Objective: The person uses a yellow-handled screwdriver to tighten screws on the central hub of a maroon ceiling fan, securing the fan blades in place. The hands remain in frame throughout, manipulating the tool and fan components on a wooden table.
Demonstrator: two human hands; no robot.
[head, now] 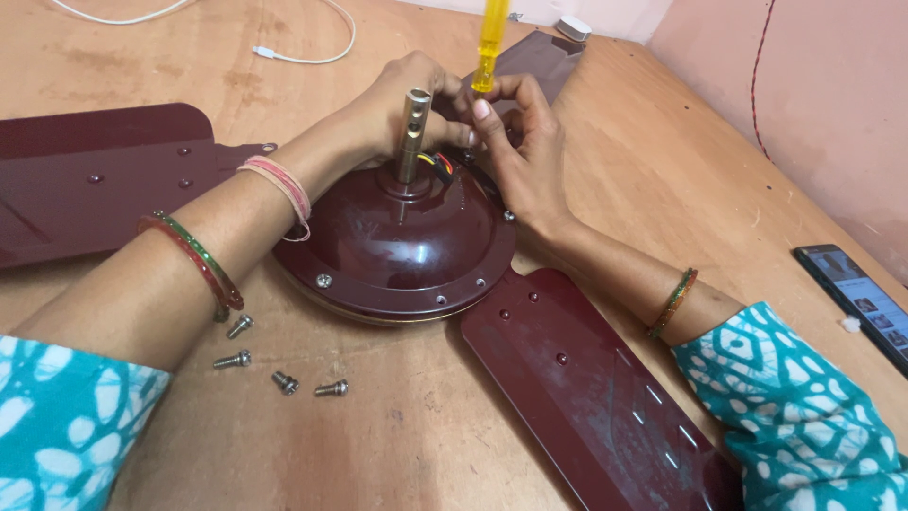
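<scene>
The glossy maroon domed ceiling-fan motor housing [397, 248] lies on the bare plywood table [426, 426], its dull metal shaft [412, 132] standing upright at the centre with coloured wires [437, 161] coming out at its foot. The right hand [518, 142] pinches the translucent yellow plastic screwdriver handle [490, 47] between thumb and fingers, the tool upright over the housing's far edge. The left hand [402, 99] curls behind the shaft, steadying the motor there; whether it grips anything small I cannot tell.

Judging by the four loose silver screws [284, 364] lying near the left forearm, this looks like screw work on a blade mount at the far side, and the next turn calls for the tip seated square and the housing kept from spinning.

The screwdriver's tip and the screw it meets are hidden behind the fingers. The far maroon blade [544, 57] is mostly covered by the hands; the left blade [85, 180] and near blade [586, 397] run out of view. A dark phone [856, 298] sits at the right edge
</scene>
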